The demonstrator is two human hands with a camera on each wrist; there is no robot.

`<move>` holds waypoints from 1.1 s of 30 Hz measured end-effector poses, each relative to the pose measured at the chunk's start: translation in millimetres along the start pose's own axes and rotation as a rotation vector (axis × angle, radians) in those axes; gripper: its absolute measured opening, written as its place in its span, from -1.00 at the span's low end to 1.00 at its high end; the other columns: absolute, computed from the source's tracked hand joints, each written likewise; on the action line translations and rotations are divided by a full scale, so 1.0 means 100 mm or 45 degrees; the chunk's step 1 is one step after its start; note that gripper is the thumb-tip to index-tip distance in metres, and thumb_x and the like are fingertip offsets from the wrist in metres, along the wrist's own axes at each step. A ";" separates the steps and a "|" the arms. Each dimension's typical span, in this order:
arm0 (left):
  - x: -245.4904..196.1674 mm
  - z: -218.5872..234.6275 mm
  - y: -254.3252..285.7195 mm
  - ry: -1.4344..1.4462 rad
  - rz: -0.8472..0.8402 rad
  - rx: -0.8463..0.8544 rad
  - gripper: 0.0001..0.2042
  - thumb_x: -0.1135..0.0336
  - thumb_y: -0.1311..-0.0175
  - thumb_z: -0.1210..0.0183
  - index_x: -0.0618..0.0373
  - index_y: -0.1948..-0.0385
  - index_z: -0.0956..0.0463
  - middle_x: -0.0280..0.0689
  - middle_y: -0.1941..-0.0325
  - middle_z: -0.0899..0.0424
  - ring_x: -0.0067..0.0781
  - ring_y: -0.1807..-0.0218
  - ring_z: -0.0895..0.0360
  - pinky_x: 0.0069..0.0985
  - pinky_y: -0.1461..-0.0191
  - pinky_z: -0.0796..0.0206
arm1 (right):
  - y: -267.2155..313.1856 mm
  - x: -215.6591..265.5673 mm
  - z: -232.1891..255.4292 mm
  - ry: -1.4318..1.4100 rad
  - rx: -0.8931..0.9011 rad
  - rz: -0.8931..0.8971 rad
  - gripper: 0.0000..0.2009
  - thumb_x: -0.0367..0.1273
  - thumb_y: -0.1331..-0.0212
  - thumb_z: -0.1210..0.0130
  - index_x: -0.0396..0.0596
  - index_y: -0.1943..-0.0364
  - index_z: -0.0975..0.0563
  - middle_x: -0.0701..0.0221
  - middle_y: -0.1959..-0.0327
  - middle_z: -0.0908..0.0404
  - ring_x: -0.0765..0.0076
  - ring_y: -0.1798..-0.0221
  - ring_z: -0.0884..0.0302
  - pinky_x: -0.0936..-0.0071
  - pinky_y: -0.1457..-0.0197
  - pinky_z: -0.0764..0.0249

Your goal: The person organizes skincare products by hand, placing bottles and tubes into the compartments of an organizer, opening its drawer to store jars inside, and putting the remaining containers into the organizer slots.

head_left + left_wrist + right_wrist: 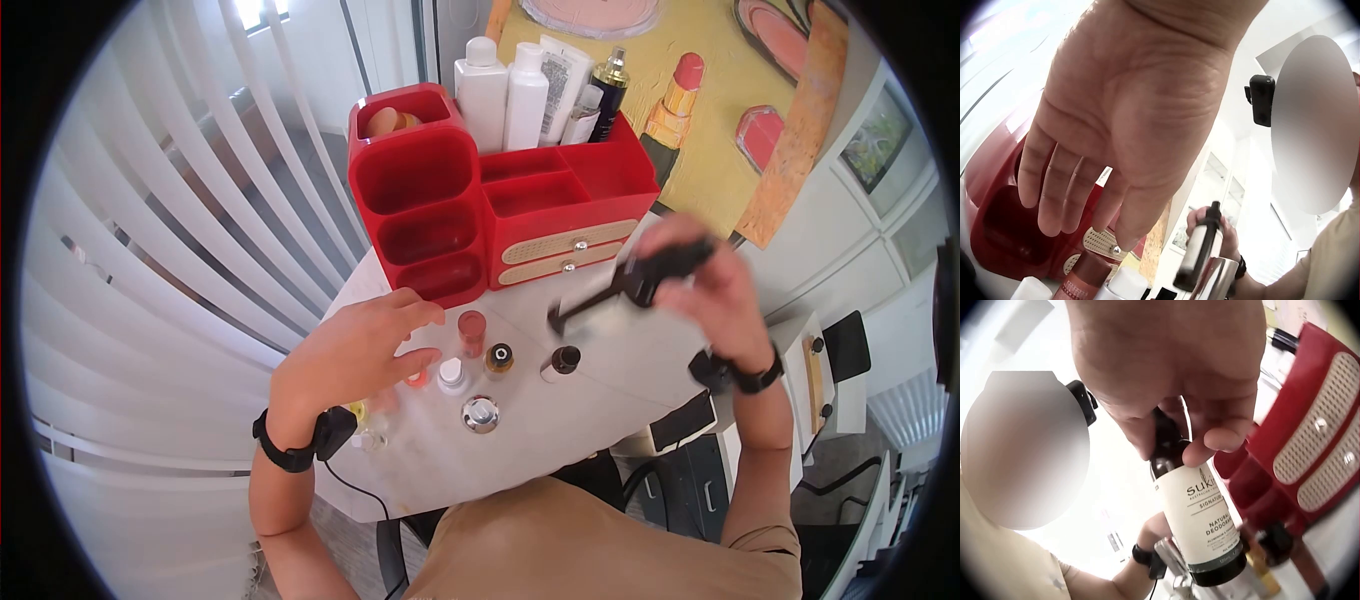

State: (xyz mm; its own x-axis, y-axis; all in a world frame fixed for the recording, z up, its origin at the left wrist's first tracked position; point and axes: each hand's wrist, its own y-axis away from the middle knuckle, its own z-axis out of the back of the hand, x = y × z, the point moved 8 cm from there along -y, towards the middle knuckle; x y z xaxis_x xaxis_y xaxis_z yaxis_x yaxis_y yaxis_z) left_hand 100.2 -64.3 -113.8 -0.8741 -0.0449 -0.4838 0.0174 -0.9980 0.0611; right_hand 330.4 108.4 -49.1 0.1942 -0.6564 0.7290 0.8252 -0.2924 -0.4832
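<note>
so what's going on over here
A person's right grip holds a dark deodorant bottle up off the table. The left grip, holding nothing, hangs above the table in front of the red organizer. Several small containers stand near it on the table, while taller bottles stand along the back of the organizer.

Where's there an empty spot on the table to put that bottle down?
There's bare white table to the right of the dark-capped bottle. Another bare strip lies between the silver-topped container and the table's near edge. It's crowded beside the left hand, where little bottles stand close together.
</note>
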 end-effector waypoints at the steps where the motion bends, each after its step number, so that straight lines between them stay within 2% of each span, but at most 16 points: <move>1: -0.01 0.01 0.01 -0.006 -0.004 -0.004 -0.63 0.27 -0.29 -0.33 0.17 -0.09 -0.58 -0.16 -0.11 -0.65 -0.16 0.03 -0.65 -0.29 -0.06 -0.52 | -0.11 0.03 0.16 -0.066 -0.166 -0.045 -0.68 -0.38 -0.29 -0.32 -0.07 -0.09 -0.56 0.53 0.09 -0.57 0.60 0.14 -0.50 0.56 0.08 -0.46; 2: -0.01 0.02 0.02 0.018 0.000 -0.017 -0.64 0.27 -0.29 -0.34 0.17 -0.09 -0.58 -0.16 -0.11 -0.65 -0.16 0.03 -0.65 -0.30 -0.06 -0.52 | -0.23 0.03 0.33 -0.132 -0.331 -0.087 -0.67 -0.37 -0.28 -0.33 -0.07 -0.09 -0.56 0.55 0.12 -0.58 0.60 0.15 -0.49 0.56 0.08 -0.46; 4: -0.01 0.04 0.04 0.037 0.002 -0.037 -0.64 0.27 -0.29 -0.34 0.16 -0.09 -0.58 -0.16 -0.11 -0.66 -0.16 0.04 -0.66 -0.30 -0.05 -0.52 | -0.51 0.04 0.57 0.159 -0.394 -0.084 -0.67 -0.28 -0.34 -0.29 -0.13 -0.07 -0.55 0.47 0.18 -0.60 0.54 0.16 -0.53 0.54 0.08 -0.47; 5: 0.00 0.04 0.06 0.052 0.010 -0.026 -0.64 0.24 -0.32 -0.30 0.15 -0.09 -0.57 -0.16 -0.08 -0.64 -0.10 0.01 -0.65 -0.27 -0.08 -0.50 | -0.64 -0.05 0.66 0.161 -0.396 -0.076 -0.67 -0.28 -0.34 -0.29 -0.13 -0.07 -0.55 0.47 0.18 -0.60 0.54 0.16 -0.53 0.54 0.08 -0.47; 7: 0.01 0.05 0.09 0.059 0.019 -0.023 -0.64 0.21 -0.35 -0.27 0.14 -0.10 -0.55 -0.16 -0.05 -0.63 -0.03 -0.02 -0.64 -0.23 -0.11 -0.48 | -0.87 -0.28 0.74 0.645 -0.326 -0.059 -0.66 -0.21 -0.40 -0.23 -0.19 -0.04 -0.53 0.37 0.24 -0.62 0.49 0.19 -0.55 0.53 0.10 -0.49; 8: 0.01 0.04 0.11 0.049 0.021 -0.024 -0.64 0.21 -0.35 -0.26 0.14 -0.10 -0.56 -0.16 -0.06 -0.63 -0.03 -0.02 -0.63 -0.23 -0.11 -0.48 | -0.94 -0.38 0.73 0.646 -0.329 -0.051 -0.66 -0.21 -0.40 -0.23 -0.19 -0.04 -0.53 0.37 0.24 -0.62 0.49 0.19 -0.55 0.53 0.10 -0.49; 10: 0.00 0.05 0.14 0.035 0.022 -0.028 -0.65 0.21 -0.35 -0.26 0.13 -0.10 -0.56 -0.17 -0.07 -0.64 -0.03 -0.03 -0.63 -0.22 -0.11 -0.48 | -1.08 -0.68 0.61 0.740 -0.198 -0.204 -0.63 -0.17 -0.42 -0.21 -0.23 -0.02 -0.51 0.29 0.23 -0.63 0.43 0.22 -0.58 0.51 0.11 -0.53; 11: 0.00 0.04 0.14 0.038 0.045 -0.012 -0.65 0.21 -0.35 -0.26 0.14 -0.10 -0.56 -0.17 -0.07 -0.64 -0.03 -0.04 -0.63 -0.22 -0.11 -0.48 | -1.12 -0.76 0.60 0.740 -0.200 -0.199 -0.63 -0.17 -0.42 -0.21 -0.23 -0.02 -0.51 0.29 0.23 -0.63 0.43 0.22 -0.58 0.51 0.11 -0.53; 13: 0.03 0.03 0.15 0.038 0.070 0.002 -0.65 0.21 -0.35 -0.26 0.14 -0.09 -0.56 -0.17 -0.07 -0.64 -0.02 -0.04 -0.63 -0.21 -0.11 -0.47 | -1.16 -1.05 0.57 0.427 -0.179 -0.401 -0.59 -0.18 -0.39 -0.24 -0.23 -0.08 -0.51 0.28 0.17 -0.65 0.40 0.19 -0.61 0.48 0.07 -0.56; 16: 0.03 0.02 0.15 0.013 0.006 -0.029 -0.63 0.26 -0.30 -0.35 0.15 -0.10 -0.58 -0.16 -0.11 -0.67 -0.16 0.02 -0.66 -0.30 -0.07 -0.51 | -1.21 -1.20 0.52 0.262 -0.203 -0.299 -0.56 -0.18 -0.38 -0.24 -0.24 -0.15 -0.49 0.29 0.11 -0.66 0.38 0.15 -0.63 0.45 0.04 -0.59; 22: 0.05 0.03 0.08 0.000 0.044 -0.010 -0.63 0.24 -0.32 -0.32 0.14 -0.11 -0.58 -0.19 -0.11 -0.66 -0.15 -0.02 -0.65 -0.29 -0.11 -0.49 | -0.85 -0.84 0.46 0.546 -0.203 -0.122 -0.60 -0.33 -0.33 -0.28 -0.20 -0.17 -0.50 0.33 0.10 -0.67 0.44 0.12 -0.63 0.45 0.03 -0.60; 24: 0.02 0.00 0.03 -0.050 -0.057 -0.025 -0.66 0.24 -0.32 -0.28 0.14 -0.08 -0.56 -0.16 -0.04 -0.64 -0.04 -0.05 -0.62 -0.21 -0.11 -0.46 | -0.56 -0.77 0.19 0.398 0.068 -0.274 -0.66 -0.41 -0.30 -0.29 -0.11 -0.13 -0.54 0.41 -0.04 -0.60 0.49 0.08 -0.62 0.47 0.07 -0.59; 26: 0.03 -0.03 -0.03 -0.058 -0.040 0.015 -0.64 0.24 -0.32 -0.28 0.13 -0.10 -0.56 -0.18 -0.08 -0.64 -0.07 -0.06 -0.61 -0.25 -0.14 -0.46 | -0.25 -0.54 -0.17 0.437 0.339 -0.290 -0.62 -0.42 -0.21 -0.36 -0.08 -0.10 -0.55 0.39 -0.06 -0.60 0.43 0.08 -0.63 0.43 0.08 -0.59; 28: 0.03 -0.07 -0.10 -0.065 -0.034 0.060 -0.63 0.25 -0.32 -0.29 0.13 -0.13 -0.56 -0.19 -0.11 -0.64 -0.11 -0.08 -0.61 -0.28 -0.17 -0.45 | -0.02 -0.40 -0.46 0.535 0.509 -0.258 -0.57 -0.36 -0.14 -0.42 -0.05 -0.10 -0.55 0.37 -0.06 -0.59 0.36 0.11 -0.65 0.38 0.08 -0.61; 29: 0.01 -0.10 -0.13 -0.085 -0.064 0.068 -0.63 0.26 -0.32 -0.29 0.13 -0.12 -0.56 -0.19 -0.09 -0.63 -0.09 -0.07 -0.61 -0.27 -0.16 -0.45 | 0.06 -0.40 -0.53 0.534 0.507 -0.266 -0.57 -0.36 -0.14 -0.42 -0.05 -0.10 -0.55 0.37 -0.06 -0.59 0.36 0.11 -0.65 0.38 0.08 -0.61; 33: -0.07 -0.17 -0.28 -0.102 -0.071 0.134 -0.66 0.29 -0.30 -0.28 0.10 -0.09 -0.55 -0.18 -0.01 -0.62 -0.06 -0.02 -0.60 -0.24 -0.11 -0.45 | 0.35 -0.65 -0.98 0.457 0.777 -0.213 -0.56 -0.30 -0.16 -0.40 0.01 -0.12 -0.54 0.35 -0.09 -0.57 0.23 0.12 -0.68 0.32 0.06 -0.61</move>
State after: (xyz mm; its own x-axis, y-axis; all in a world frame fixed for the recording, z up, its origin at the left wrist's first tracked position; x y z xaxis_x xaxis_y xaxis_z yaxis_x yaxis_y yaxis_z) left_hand 114.2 -37.2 -126.7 -0.9083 0.0181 -0.4180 -0.0794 -0.9884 0.1296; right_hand 294.8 72.6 -161.0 -0.0600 -0.8553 0.5147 0.9978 -0.0377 0.0537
